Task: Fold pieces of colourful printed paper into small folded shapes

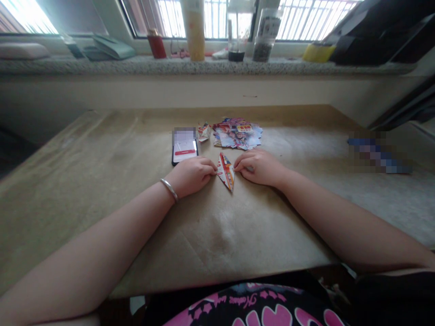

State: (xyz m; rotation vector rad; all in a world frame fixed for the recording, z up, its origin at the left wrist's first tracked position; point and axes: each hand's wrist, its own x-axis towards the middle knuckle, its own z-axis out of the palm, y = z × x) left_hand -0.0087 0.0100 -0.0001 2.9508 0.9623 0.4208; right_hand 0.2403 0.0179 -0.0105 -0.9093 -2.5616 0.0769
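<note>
A piece of printed paper (226, 173), folded into a narrow diamond in red, white and yellow, lies on the table in front of me. My left hand (194, 174), with a silver bangle at the wrist, pinches its left edge between thumb and fingers. At the opposite edge, my right hand (255, 166) pinches the paper's right side with thumb and forefinger. Just beyond the left hand lies a phone (184, 147) with a lit screen, partly blurred out. Past the folded paper is a fanned stack of colourful printed sheets (238, 134).
Beside the stack sits a small folded paper piece (204, 131). A pixelated blue item (379, 154) lies at the far right. On the windowsill (118, 67) stand a red bottle (157, 44), a tall yellow container (194, 31), clear jars and a yellow tape roll (318, 52).
</note>
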